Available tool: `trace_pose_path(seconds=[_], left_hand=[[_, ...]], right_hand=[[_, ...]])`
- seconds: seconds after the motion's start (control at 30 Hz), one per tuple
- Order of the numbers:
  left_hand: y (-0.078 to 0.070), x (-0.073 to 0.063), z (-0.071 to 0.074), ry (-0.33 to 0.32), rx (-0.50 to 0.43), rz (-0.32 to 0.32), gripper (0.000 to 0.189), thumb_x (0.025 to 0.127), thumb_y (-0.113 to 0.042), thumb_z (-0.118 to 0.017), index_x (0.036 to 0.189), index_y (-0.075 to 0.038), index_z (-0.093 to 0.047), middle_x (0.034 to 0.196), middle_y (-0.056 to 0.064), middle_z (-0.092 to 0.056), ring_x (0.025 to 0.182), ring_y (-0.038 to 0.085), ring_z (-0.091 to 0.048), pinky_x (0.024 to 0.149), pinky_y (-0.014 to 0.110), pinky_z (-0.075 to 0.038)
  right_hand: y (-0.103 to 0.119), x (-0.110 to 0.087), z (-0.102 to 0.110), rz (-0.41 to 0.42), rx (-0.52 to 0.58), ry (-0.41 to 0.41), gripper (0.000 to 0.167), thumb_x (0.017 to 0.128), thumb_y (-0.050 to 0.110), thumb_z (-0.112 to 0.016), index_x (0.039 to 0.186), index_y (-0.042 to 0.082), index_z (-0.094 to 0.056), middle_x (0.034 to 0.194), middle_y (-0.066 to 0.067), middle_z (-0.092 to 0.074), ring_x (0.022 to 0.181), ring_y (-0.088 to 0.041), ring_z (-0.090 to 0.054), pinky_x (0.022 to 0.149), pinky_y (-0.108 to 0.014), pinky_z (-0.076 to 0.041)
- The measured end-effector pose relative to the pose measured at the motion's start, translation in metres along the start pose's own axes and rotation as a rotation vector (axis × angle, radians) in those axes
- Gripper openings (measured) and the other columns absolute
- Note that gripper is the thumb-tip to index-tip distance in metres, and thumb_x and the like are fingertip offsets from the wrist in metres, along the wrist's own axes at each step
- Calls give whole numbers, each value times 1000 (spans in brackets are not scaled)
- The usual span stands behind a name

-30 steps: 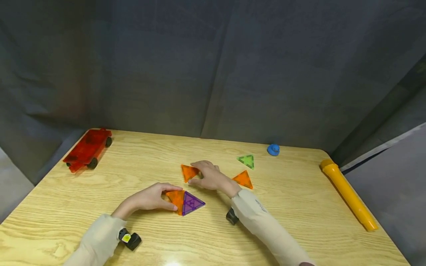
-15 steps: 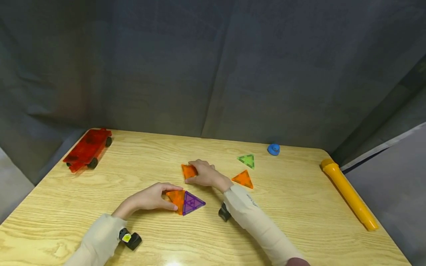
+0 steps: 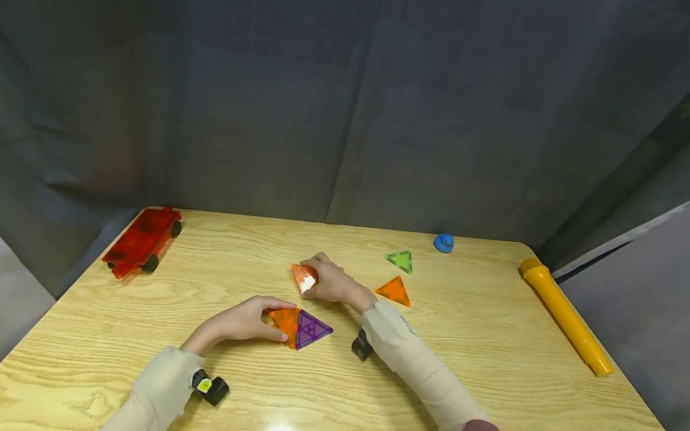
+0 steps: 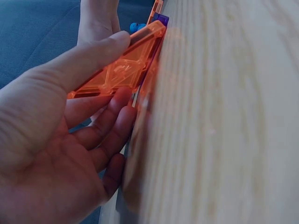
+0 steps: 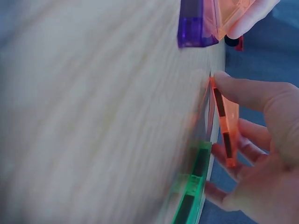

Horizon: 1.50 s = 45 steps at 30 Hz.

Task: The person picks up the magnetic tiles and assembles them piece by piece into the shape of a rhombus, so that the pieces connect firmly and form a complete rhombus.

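Observation:
My left hand holds an orange triangular magnetic tile between thumb and fingers. Edge to edge with it lies a purple triangular tile. Farther back, my right hand pinches another orange triangular tile by its edges. That tile tilts up from the table and catches a bright glare in the head view. Below my right fingers in the right wrist view shows the edge of a green tile. The thumb of my left hand lies along the orange tile's edge in the left wrist view.
Right of my right hand lie a loose orange triangular tile and a green triangular tile. A small blue duck sits by the back edge. A red wheeled car base stands far left, a yellow tube far right.
My right hand has shifted slightly left and closed in on the orange tile, which has tipped up from flat. My left hand and its tiles have stayed put.

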<state>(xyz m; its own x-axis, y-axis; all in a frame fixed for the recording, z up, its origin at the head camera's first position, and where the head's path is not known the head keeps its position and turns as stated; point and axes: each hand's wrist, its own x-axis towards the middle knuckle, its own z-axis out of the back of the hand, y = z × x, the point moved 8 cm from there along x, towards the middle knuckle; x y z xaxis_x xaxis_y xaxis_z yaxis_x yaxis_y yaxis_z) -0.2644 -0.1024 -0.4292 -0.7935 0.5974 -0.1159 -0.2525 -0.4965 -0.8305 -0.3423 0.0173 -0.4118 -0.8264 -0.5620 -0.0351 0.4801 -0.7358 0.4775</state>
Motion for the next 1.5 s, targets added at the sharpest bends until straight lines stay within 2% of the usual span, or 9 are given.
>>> trace_pose_path(seconds=[0.13, 0.27, 0.47, 0.6, 0.73, 0.97, 1.1, 1.5], left_hand=[[0, 0, 0, 3, -3, -1, 61, 82, -26, -76, 134, -3, -53, 130, 17, -55, 111, 27, -53, 96, 45, -43], [0, 0, 0, 4, -7, -1, 61, 82, -27, -75, 134, -3, -53, 132, 18, -53, 119, 33, -50, 100, 51, -40], [-1, 0, 0, 10, -17, -10, 60, 82, -25, -76, 134, -3, -54, 130, 17, -55, 115, 29, -51, 98, 46, -42], [-1, 0, 0, 10, -15, -10, 61, 82, -25, -76, 134, -2, -54, 129, 16, -55, 115, 27, -51, 96, 44, -42], [-2, -1, 0, 7, -18, -4, 61, 82, -25, -76, 134, -2, -53, 130, 16, -55, 115, 28, -51, 98, 46, -41], [-2, -1, 1, 2, -17, 2, 61, 82, -25, -75, 134, -3, -53, 130, 17, -55, 117, 30, -51, 99, 50, -41], [0, -1, 2, -3, -16, 5, 62, 82, -26, -75, 135, -3, -53, 131, 17, -54, 117, 31, -50, 99, 49, -41], [0, -2, 2, 10, -61, -11, 62, 83, -24, -75, 135, 0, -51, 129, 19, -55, 112, 27, -55, 94, 42, -46]], right_hand=[[3, -1, 2, 39, 29, -28, 67, 76, 17, -82, 134, 5, -51, 122, -13, -46, 108, -25, -52, 98, -39, -44], [4, -3, 4, 44, 66, -49, 66, 73, 12, -83, 131, 5, -53, 118, -15, -47, 104, -26, -52, 95, -39, -46], [-2, -7, 4, 41, 201, -62, 64, 71, 0, -81, 128, 10, -55, 119, -14, -56, 101, -23, -54, 90, -36, -48], [-6, -10, 4, 42, 306, -64, 57, 78, -4, -74, 129, 13, -55, 119, -12, -60, 92, -19, -55, 81, -30, -49], [-8, -16, 6, 54, 359, -82, 43, 88, 0, -64, 129, 13, -56, 110, -10, -61, 82, -16, -53, 71, -25, -47], [-13, -29, 17, 5, 490, -170, 31, 92, 8, -60, 123, 9, -53, 85, -7, -57, 63, -14, -47, 54, -23, -41], [-13, -37, 20, 15, 504, -174, 27, 92, 7, -60, 118, 8, -56, 75, -4, -49, 62, -13, -41, 55, -22, -36], [-9, -57, 12, 10, 475, -81, 24, 89, 4, -58, 113, 8, -58, 66, 0, -43, 57, -11, -38, 50, -21, -33]])
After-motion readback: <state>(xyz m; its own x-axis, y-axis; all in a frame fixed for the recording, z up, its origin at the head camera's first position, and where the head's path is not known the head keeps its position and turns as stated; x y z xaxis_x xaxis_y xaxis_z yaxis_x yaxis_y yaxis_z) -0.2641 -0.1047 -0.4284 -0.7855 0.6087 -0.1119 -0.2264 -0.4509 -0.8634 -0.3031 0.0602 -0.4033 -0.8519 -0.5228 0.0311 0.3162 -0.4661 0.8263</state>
